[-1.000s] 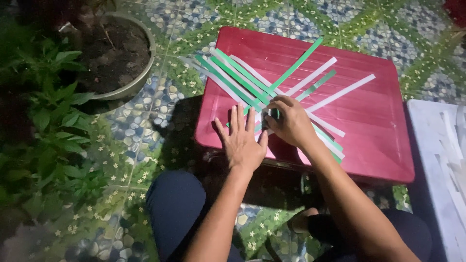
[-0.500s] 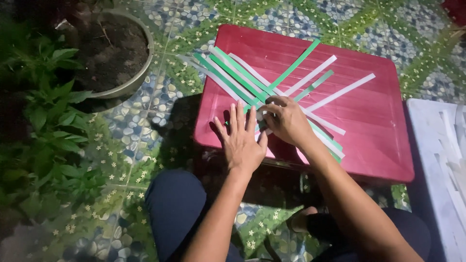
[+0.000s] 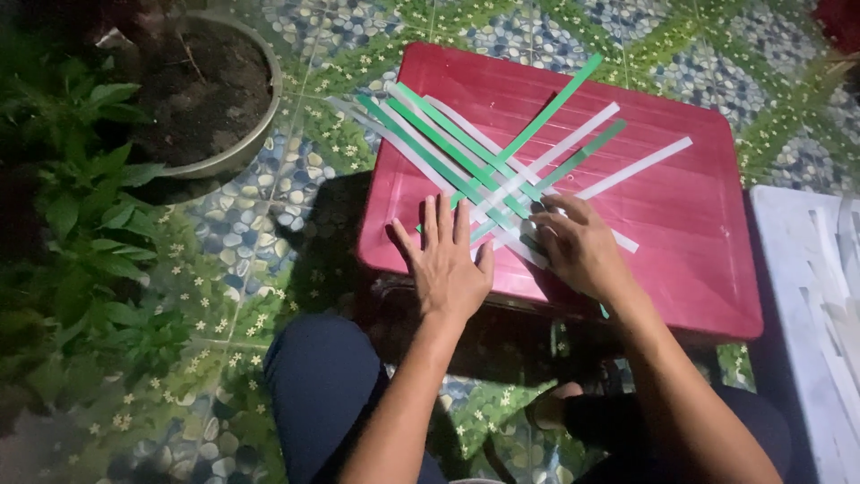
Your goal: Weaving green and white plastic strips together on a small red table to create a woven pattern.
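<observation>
Pressing flat on the red plastic worktop (image 3: 681, 224), the left hand (image 3: 448, 269) lay palm down with its fingers spread wide, the fingertips touching the near ends of the green and white paper strips (image 3: 502, 166). It held nothing; it only weighed the strips down. The right hand (image 3: 582, 246) rested just beside it, palm down too, its fingers curled a little over the point where the strips crossed; whether it pinched a strip between the fingertips could not be told.

The strips lay crossed on the worktop's middle and far-left part. One set, green and white side by side, ran from the far-left corner toward the hands. Another set, a long green one and several white ones, ran from the hands toward the far-right, and the two sets were interlaced where they met.

Left of the worktop stood a round pot of dark soil (image 3: 206, 99) on the patterned tile floor (image 3: 269, 233), with leafy green plants (image 3: 81, 224) beside it. At the right edge was a white surface (image 3: 797, 296) with more pale strips lying on it. The person's knees in dark trousers (image 3: 322, 385) showed below.
</observation>
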